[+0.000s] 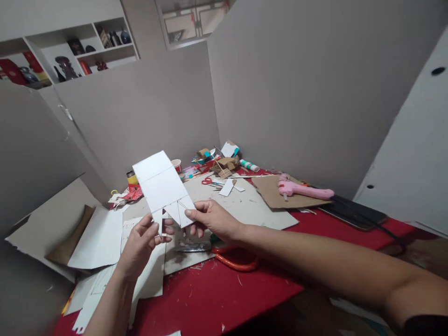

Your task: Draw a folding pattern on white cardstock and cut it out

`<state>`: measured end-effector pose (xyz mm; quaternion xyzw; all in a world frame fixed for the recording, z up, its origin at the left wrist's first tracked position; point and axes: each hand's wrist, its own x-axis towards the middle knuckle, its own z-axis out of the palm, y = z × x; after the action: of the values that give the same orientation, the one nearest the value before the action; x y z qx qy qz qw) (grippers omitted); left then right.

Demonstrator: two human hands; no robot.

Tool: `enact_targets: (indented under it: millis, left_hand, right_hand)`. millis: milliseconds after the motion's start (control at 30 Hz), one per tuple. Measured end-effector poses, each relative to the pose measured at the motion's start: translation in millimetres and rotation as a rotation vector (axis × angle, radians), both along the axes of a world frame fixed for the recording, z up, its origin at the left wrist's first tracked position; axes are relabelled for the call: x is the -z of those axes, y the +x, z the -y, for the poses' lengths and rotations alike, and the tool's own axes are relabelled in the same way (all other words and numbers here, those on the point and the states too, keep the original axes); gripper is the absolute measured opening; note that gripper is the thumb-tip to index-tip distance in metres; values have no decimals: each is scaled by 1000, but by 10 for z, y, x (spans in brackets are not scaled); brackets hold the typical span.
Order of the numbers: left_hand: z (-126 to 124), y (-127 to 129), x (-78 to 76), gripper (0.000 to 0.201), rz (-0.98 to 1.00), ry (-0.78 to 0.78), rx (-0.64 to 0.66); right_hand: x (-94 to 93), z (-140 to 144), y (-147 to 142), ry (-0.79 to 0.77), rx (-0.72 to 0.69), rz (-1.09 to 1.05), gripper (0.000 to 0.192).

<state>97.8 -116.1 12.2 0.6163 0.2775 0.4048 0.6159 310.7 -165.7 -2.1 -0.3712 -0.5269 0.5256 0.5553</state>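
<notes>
Grey partition walls on all sides, closing in a red-topped bench (224, 289) strewn with paper scraps and offcuts. Held up at centre frame above that clutter: a white cut-out card (161, 186), creased with fold lines, tilted away, with pointed tabs along its lower edge. Left hand (142, 242) at lower centre-left, fingers curled, thumb and fingertips pinching one narrow tab at the card's bottom. Right hand (212, 217) just to the right of it, thumb on top, fingers underneath, gripping the card's lower right corner; forearm stretching off to the lower right of the frame. Directly below the hands, flat on the bench, large scissors with orange handles (238, 259), blades partly hidden behind the right hand. Under those, a grey board sheet (245, 205) covering the middle of the bench. Right of centre, a pink glue gun (304, 190) lying on a brown cardboard piece (276, 198), with a dark tablet-like slab (353, 212) just beside it. Further back, small red-handled scissors (207, 180), a paper cup (177, 164) and a heap of cardboard bits (224, 163). At lower left, loose white sheets (101, 240) overlapping a big cardboard panel (42, 224). Upper left of the frame: a wall shelf (84, 51) holding dark ornaments.
</notes>
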Motion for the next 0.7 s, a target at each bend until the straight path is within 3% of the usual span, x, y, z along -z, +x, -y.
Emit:
enact_targets:
  millis: [167, 333, 500, 700]
  left_hand:
    - [90, 91, 29, 48, -50, -24, 94]
    - [76, 143, 173, 29, -117, 12, 118]
    - [24, 147, 261, 32, -144, 54, 44]
    - [56, 163, 263, 34, -141, 57, -58]
  right_hand:
    - [38, -20, 9, 36, 45, -68, 47]
    - [86, -11, -22, 39, 54, -75, 48]
    - [124, -1, -70, 38, 38, -43, 52]
    - [107, -8, -146, 61, 57, 80, 50]
